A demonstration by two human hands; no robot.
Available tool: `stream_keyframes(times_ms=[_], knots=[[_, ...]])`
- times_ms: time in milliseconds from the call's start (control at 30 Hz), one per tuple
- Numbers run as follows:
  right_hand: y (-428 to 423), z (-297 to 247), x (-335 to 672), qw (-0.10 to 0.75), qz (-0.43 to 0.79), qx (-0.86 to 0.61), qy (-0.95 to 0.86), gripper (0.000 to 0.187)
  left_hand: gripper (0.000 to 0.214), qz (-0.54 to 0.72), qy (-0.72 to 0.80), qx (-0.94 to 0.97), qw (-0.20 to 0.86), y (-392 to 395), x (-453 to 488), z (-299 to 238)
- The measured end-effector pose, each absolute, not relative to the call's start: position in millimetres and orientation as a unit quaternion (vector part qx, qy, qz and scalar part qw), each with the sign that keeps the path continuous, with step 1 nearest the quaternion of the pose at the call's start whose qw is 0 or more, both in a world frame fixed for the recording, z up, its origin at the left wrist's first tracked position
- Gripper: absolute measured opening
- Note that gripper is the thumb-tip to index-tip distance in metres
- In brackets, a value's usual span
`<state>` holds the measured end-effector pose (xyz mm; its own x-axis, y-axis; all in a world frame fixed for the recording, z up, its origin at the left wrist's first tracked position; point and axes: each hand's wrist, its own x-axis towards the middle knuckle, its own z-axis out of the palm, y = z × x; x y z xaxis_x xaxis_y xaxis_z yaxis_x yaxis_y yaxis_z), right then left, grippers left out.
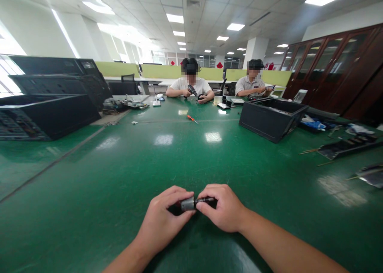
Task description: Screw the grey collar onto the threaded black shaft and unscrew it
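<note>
Low in the middle of the head view, my left hand [167,211] is closed around a short grey metal cylinder [187,204] that looks like a small electric motor. Out of its right end comes a dark, ribbed shaft [201,200], lying level above the green table. My right hand [223,207] pinches this shaft between thumb and fingers, close to the cylinder. Part of the shaft and the cylinder's left end are hidden by my fingers. Both hands are near the table surface, almost touching each other.
An orange-handled screwdriver [192,119] lies farther up the green table [149,165]. Black computer cases stand at left [68,115] and right [266,121]. Metal parts [347,145] lie at the right. Across the table sit two people, one holding a power drill [192,90].
</note>
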<state>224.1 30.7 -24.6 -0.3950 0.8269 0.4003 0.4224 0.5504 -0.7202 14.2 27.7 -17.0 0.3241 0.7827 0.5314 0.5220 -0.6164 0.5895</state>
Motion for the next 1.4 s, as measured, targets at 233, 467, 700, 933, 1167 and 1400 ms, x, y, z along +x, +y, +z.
stream_keyframes(times_ms=[233,467,700,933,1167,1400], knots=[[29.6,-24.3,223.4,0.392,0.251,-0.393,-0.793,0.007,0.026,0.412,0.404,0.802,0.155,27.6,13.9,-18.0],[28.5,-22.4,224.2,0.402,0.253,-0.387,-0.790,0.007,0.028,0.415,0.405,0.799,0.157,27.1,13.7,-17.4],[29.6,-24.6,224.2,0.405,0.250,-0.384,-0.791,0.005,0.028,0.413,0.407,0.800,0.157,25.8,14.0,-17.8],[29.9,-25.2,222.6,0.416,0.248,-0.390,-0.783,0.008,0.025,0.422,0.402,0.798,0.152,25.9,15.1,-16.1],[30.2,-24.9,222.7,0.417,0.246,-0.392,-0.783,0.005,0.026,0.420,0.404,0.799,0.150,25.8,14.5,-15.7],[30.4,-24.2,223.8,0.417,0.248,-0.395,-0.780,0.004,0.027,0.422,0.408,0.796,0.152,27.2,13.6,-18.0]])
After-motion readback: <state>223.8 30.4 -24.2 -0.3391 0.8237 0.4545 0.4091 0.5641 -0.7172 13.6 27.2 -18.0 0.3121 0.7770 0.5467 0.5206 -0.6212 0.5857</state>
